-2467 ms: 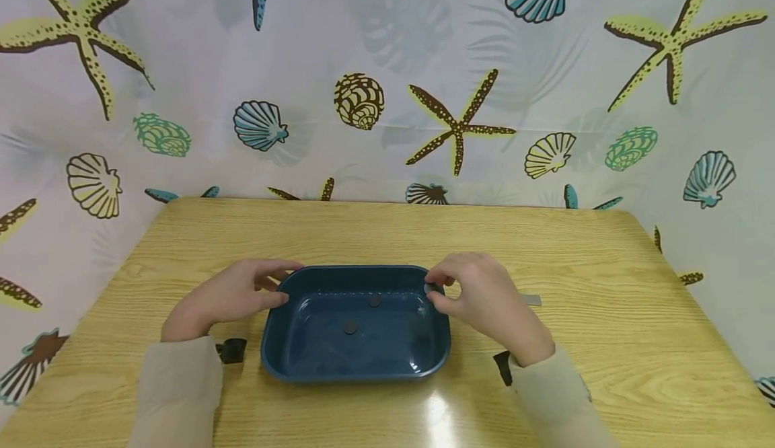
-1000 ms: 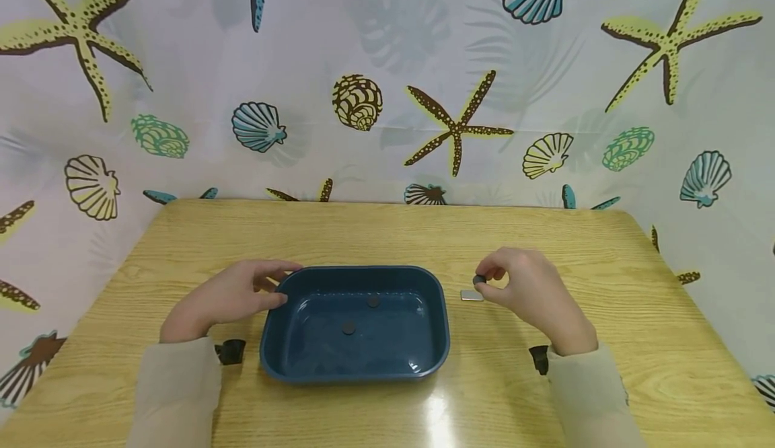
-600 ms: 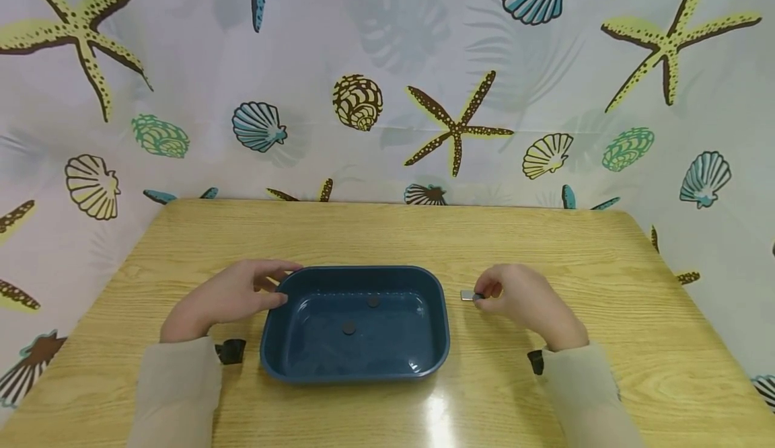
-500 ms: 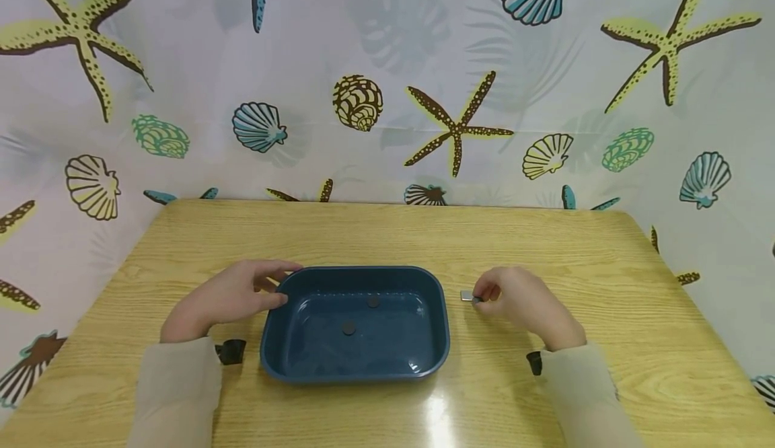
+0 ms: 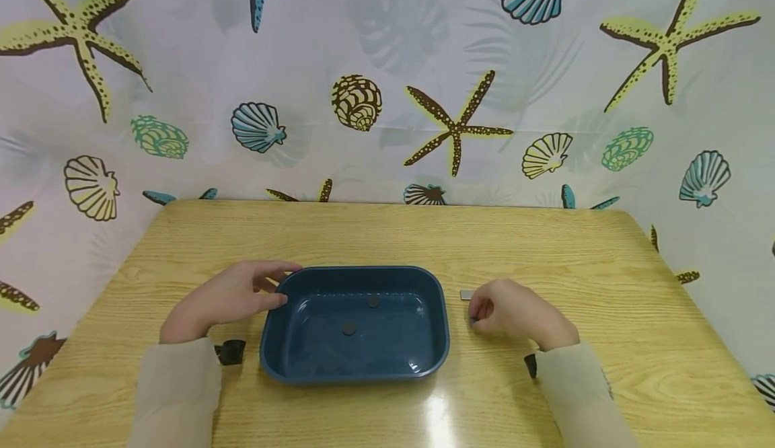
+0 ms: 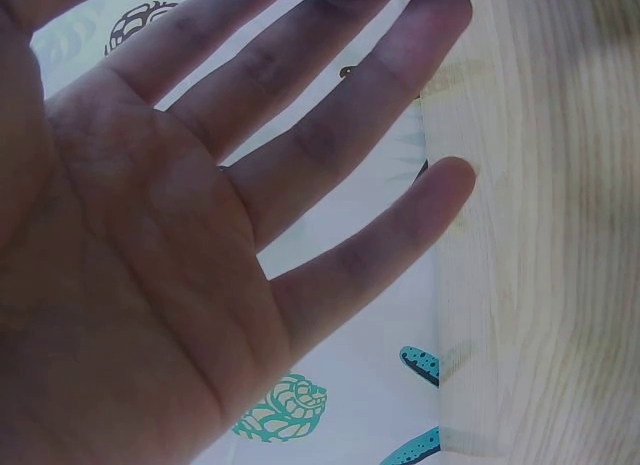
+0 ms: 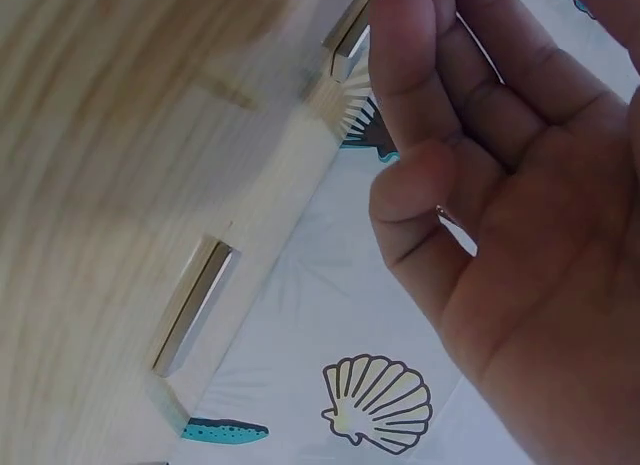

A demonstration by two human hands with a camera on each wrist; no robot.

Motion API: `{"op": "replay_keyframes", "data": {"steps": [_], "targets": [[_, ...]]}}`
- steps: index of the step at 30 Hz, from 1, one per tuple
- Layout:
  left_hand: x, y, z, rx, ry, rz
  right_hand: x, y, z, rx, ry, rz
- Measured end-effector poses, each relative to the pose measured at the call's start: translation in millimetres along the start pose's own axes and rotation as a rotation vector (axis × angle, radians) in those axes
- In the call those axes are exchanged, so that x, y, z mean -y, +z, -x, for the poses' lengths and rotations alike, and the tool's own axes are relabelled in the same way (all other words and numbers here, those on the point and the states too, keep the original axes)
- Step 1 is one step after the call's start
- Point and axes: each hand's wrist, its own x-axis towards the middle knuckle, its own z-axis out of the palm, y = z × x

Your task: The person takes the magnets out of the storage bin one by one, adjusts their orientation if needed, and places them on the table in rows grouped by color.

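Observation:
In the head view my left hand (image 5: 233, 293) rests at the back left corner of a dark blue tray (image 5: 354, 375), thumb tip on its left rim. Its fingers look straight and spread in the left wrist view. Right of the tray, my right hand (image 5: 514, 310) is low over the table, thumb and finger pinching a small dark disc (image 5: 474, 321), mostly covered. Two similar discs lie on the tray floor, one nearer the middle (image 5: 348, 327) and one farther back (image 5: 373, 301). A flat silver bar (image 5: 465, 294) pokes out just behind the right hand.
The right wrist view shows a shiny bar (image 7: 193, 305) on the table and part of another bar (image 7: 350, 30) near the fingers. A shell-print cloth (image 5: 387, 51) hangs behind the wood table (image 5: 387, 229).
My right hand has left the tray's right rim, come down by the silver bar with the disc, then slid a little nearer to me. The left hand and tray have stayed put.

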Motion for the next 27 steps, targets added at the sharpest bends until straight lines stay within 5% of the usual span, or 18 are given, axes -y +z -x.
{"op": "replay_keyframes", "data": {"steps": [6,27], "targets": [[-0.9,0.2,0.1,-0.003,-0.008,-0.005,1,0,1.6,0.036,-0.021,-0.028],[-0.7,-0.3,0.1,0.000,-0.007,0.007,-1,-16,10.1,-0.029,-0.007,-0.036]]}}
